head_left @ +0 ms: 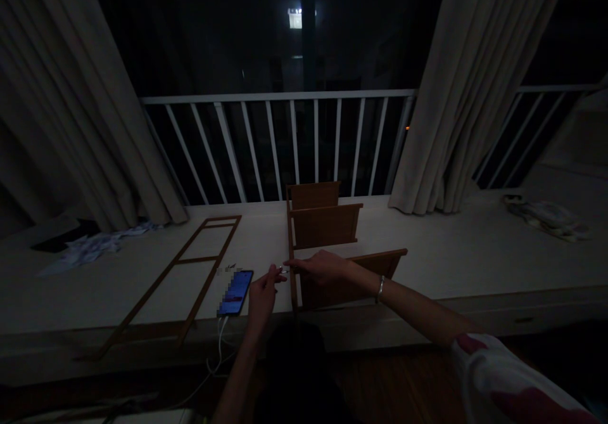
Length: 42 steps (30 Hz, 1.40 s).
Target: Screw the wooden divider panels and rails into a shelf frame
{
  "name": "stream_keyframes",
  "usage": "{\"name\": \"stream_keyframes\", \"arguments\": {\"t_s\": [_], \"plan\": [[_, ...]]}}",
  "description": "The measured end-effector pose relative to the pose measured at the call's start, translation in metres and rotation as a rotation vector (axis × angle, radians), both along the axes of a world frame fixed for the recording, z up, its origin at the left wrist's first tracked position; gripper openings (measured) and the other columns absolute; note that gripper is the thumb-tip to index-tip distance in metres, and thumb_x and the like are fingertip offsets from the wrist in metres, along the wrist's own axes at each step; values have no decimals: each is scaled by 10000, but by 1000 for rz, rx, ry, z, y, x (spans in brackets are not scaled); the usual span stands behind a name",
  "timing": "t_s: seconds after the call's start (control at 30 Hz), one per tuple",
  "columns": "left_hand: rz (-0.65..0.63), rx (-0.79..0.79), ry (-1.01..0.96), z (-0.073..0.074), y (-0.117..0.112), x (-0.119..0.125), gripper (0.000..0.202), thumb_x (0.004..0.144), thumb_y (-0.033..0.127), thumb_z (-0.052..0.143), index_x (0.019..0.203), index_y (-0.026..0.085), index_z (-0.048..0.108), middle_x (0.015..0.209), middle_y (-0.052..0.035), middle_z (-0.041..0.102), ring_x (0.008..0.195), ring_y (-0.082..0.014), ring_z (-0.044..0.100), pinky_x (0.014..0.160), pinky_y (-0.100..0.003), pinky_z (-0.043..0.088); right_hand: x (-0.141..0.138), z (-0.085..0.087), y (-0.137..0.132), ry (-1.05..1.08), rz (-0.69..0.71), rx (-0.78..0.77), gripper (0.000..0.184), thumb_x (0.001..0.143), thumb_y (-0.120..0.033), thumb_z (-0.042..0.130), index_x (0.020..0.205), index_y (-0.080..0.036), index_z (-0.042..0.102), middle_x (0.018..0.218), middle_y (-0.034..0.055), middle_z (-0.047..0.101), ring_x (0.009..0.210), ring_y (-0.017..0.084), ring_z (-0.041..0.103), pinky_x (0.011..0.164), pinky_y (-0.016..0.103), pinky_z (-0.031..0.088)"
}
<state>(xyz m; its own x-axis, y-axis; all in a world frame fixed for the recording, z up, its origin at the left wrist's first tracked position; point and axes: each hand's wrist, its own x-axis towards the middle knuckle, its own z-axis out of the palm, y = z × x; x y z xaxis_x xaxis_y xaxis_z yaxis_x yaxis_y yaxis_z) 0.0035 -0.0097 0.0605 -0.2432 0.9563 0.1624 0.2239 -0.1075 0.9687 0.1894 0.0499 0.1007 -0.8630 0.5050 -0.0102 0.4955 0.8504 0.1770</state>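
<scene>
Crosswise, left fingers (pixel 273 274) pinch a shiny piece (pixel 284 270) pointing right, right fingers' (pixel 297 263) grip unclear.

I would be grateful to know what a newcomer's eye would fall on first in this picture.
Most likely the bright light in the dark window, top centre, then the phone, glowing blue on the pale ledge, lower left of centre. Next, just right of it, come the left hand and right hand, close together by the brown panelled frame, a small shiny piece between them.
</scene>
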Motion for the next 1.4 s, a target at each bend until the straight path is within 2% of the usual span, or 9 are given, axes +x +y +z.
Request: {"name": "stream_keyframes", "arguments": {"t_s": [0.1,0.33,0.57,0.77,0.93,1.13,1.27,1.4], "plan": [[-13,-28,-27,1,0,1,551,720,554,367,866,96,635,786,-111,653,776,-209,570,568,-266,415,1,-1,0,-4,0,10,743,726,-254,481,1310,-255,22,966,69,599,781,192,571,598,249,364],[-37,-23,-28,1,2,3,490,681,533,447,832,111,643,793,-108,654,793,-220,578,589,-281,439,2,1,0,18,12,12,743,723,-248,472,1308,-264,15,953,66,605,753,199,578,580,254,362],[-32,-31,-27,-4,6,3,496,703,530,423,830,105,645,800,-112,654,806,-218,576,698,-316,417,2,1,1,22,-6,-27,691,748,-267,456,1311,-228,57,959,86,603,783,197,574,606,249,364],[6,-45,44,5,9,8,475,688,532,441,752,114,659,742,-96,660,766,-222,581,722,-319,399,3,-2,4,24,0,-7,727,743,-279,458,1313,-217,11,926,86,612,769,204,578,597,256,369],[9,-17,106,10,6,11,413,701,492,447,708,139,662,766,-76,661,767,-220,579,742,-320,387,4,-3,5,22,5,-11,713,749,-281,447,1313,-201,20,920,97,612,774,208,574,604,264,370],[-66,-7,30,-5,5,7,373,723,429,448,864,143,642,934,-79,631,927,-220,536,838,-342,359,5,-5,6,20,-8,2,735,739,-289,456,1314,-219,4,881,79,621,732,207,582,576,257,363],[-114,40,-31,-17,0,7,409,757,375,423,1089,159,524,1039,-65,586,1013,-188,492,886,-348,335,5,-3,5,16,-11,-7,760,718,-253,477,1314,-218,6,898,75,617,748,196,581,585,247,360],[-157,93,34,-22,-6,6,437,757,309,440,1172,169,443,1089,-71,557,1040,-172,472,892,-333,337,5,-2,5,18,-8,-10,734,734,-260,458,1315,-223,11,905,75,616,749,196,582,576,244,358]]}}
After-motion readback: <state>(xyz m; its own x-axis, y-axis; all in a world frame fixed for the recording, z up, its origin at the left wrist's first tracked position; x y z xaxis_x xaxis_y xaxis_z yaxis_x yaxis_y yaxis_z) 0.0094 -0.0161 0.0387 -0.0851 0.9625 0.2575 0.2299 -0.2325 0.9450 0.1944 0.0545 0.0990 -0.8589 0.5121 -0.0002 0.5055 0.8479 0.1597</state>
